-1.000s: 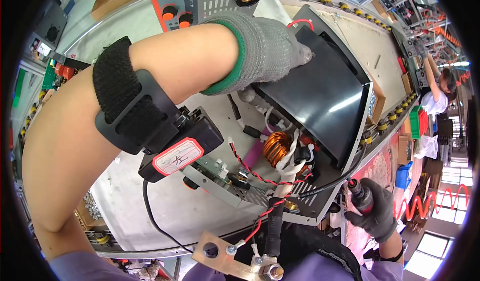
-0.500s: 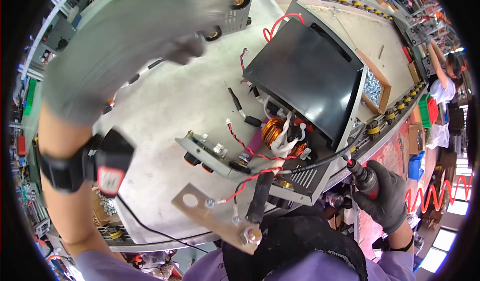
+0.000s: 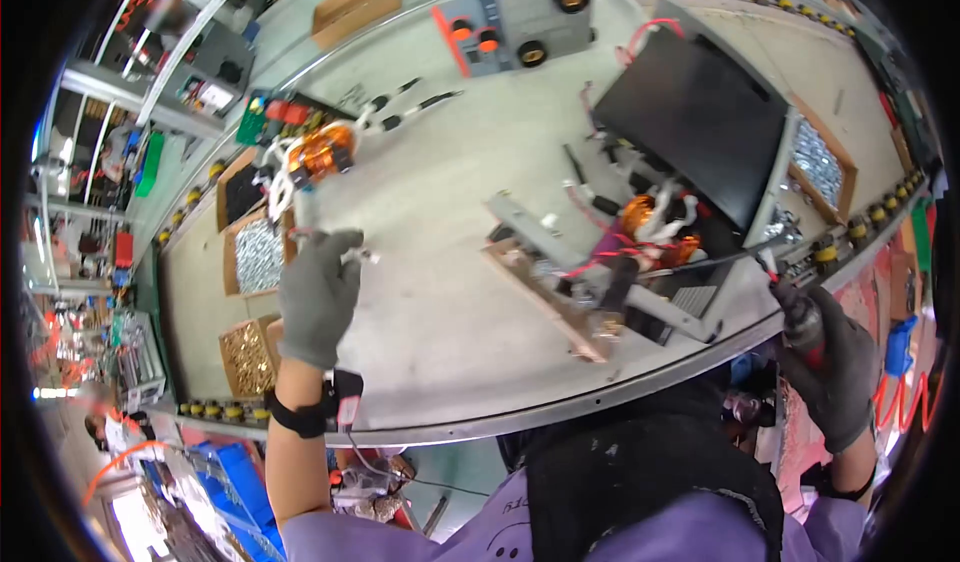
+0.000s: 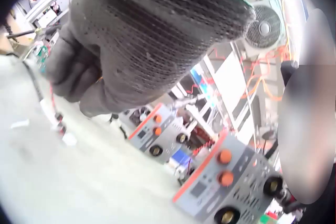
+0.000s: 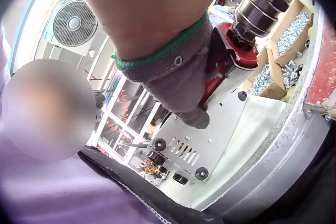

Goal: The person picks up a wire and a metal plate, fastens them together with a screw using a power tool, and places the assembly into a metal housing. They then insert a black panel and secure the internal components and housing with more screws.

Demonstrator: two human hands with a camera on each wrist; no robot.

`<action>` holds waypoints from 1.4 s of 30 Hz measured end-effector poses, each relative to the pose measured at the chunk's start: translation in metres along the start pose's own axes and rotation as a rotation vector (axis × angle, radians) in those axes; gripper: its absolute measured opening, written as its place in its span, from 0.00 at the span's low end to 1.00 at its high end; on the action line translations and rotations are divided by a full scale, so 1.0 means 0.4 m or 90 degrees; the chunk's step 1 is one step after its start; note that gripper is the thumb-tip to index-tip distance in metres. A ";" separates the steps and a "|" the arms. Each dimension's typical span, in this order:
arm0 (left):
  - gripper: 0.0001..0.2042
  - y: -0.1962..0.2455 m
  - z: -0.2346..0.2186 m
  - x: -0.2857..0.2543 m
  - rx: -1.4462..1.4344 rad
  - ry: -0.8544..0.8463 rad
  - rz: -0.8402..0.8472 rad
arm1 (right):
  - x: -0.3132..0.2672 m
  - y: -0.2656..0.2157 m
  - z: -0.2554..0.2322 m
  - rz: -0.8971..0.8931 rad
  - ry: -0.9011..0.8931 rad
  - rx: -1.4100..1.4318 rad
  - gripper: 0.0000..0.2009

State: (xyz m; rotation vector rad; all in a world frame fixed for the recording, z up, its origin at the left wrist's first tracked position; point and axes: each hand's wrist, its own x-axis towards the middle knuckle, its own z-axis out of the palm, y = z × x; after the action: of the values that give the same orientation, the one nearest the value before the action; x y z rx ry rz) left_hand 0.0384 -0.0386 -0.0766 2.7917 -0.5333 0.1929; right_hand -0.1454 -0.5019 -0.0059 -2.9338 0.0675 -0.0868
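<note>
Your left hand [image 3: 318, 297] clenches wires [image 3: 352, 254] trailing from the coil [image 3: 318, 157] on the desk [image 3: 430, 212]; your right hand [image 3: 835, 362] grasps the driver [image 3: 800, 324] beside the chassis [image 3: 700, 127].

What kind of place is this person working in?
Most likely a factory assembly line for electrical units. Half-built machines with copper coils lie open on a long workbench, cardboard boxes of screws sit alongside, and the right hand grips a powered screwdriver.

Orange coil assembly [image 3: 318, 157] with white wires, on bench; red-black screwdriver [image 3: 795, 312], upright
</note>
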 end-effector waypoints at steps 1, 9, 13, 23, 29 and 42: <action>0.13 0.011 0.029 -0.011 0.046 0.004 -0.003 | -0.002 0.001 0.001 -0.004 0.009 -0.007 0.31; 0.07 0.015 0.097 -0.108 0.264 -0.032 -0.257 | -0.007 0.018 -0.009 -0.001 -0.006 0.000 0.40; 0.05 0.018 0.097 -0.114 0.284 -0.026 -0.180 | -0.040 0.040 0.007 0.005 -0.006 0.053 0.42; 0.06 0.197 0.076 -0.104 0.076 -0.036 -0.032 | -0.035 0.073 -0.068 0.002 -0.041 0.122 0.36; 0.08 0.459 0.070 -0.092 -0.680 -0.157 -0.256 | -0.088 0.012 -0.028 -0.065 -0.195 0.198 0.36; 0.09 0.558 0.093 -0.119 -0.675 -0.283 -0.174 | -0.100 0.009 0.061 -0.149 -0.209 0.187 0.34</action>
State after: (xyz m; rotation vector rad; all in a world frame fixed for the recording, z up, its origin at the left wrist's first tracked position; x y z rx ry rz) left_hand -0.0871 -0.2322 -0.0629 1.8040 -0.2169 -0.6071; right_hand -0.1838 -0.4985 -0.0328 -2.6093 -0.3104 0.3222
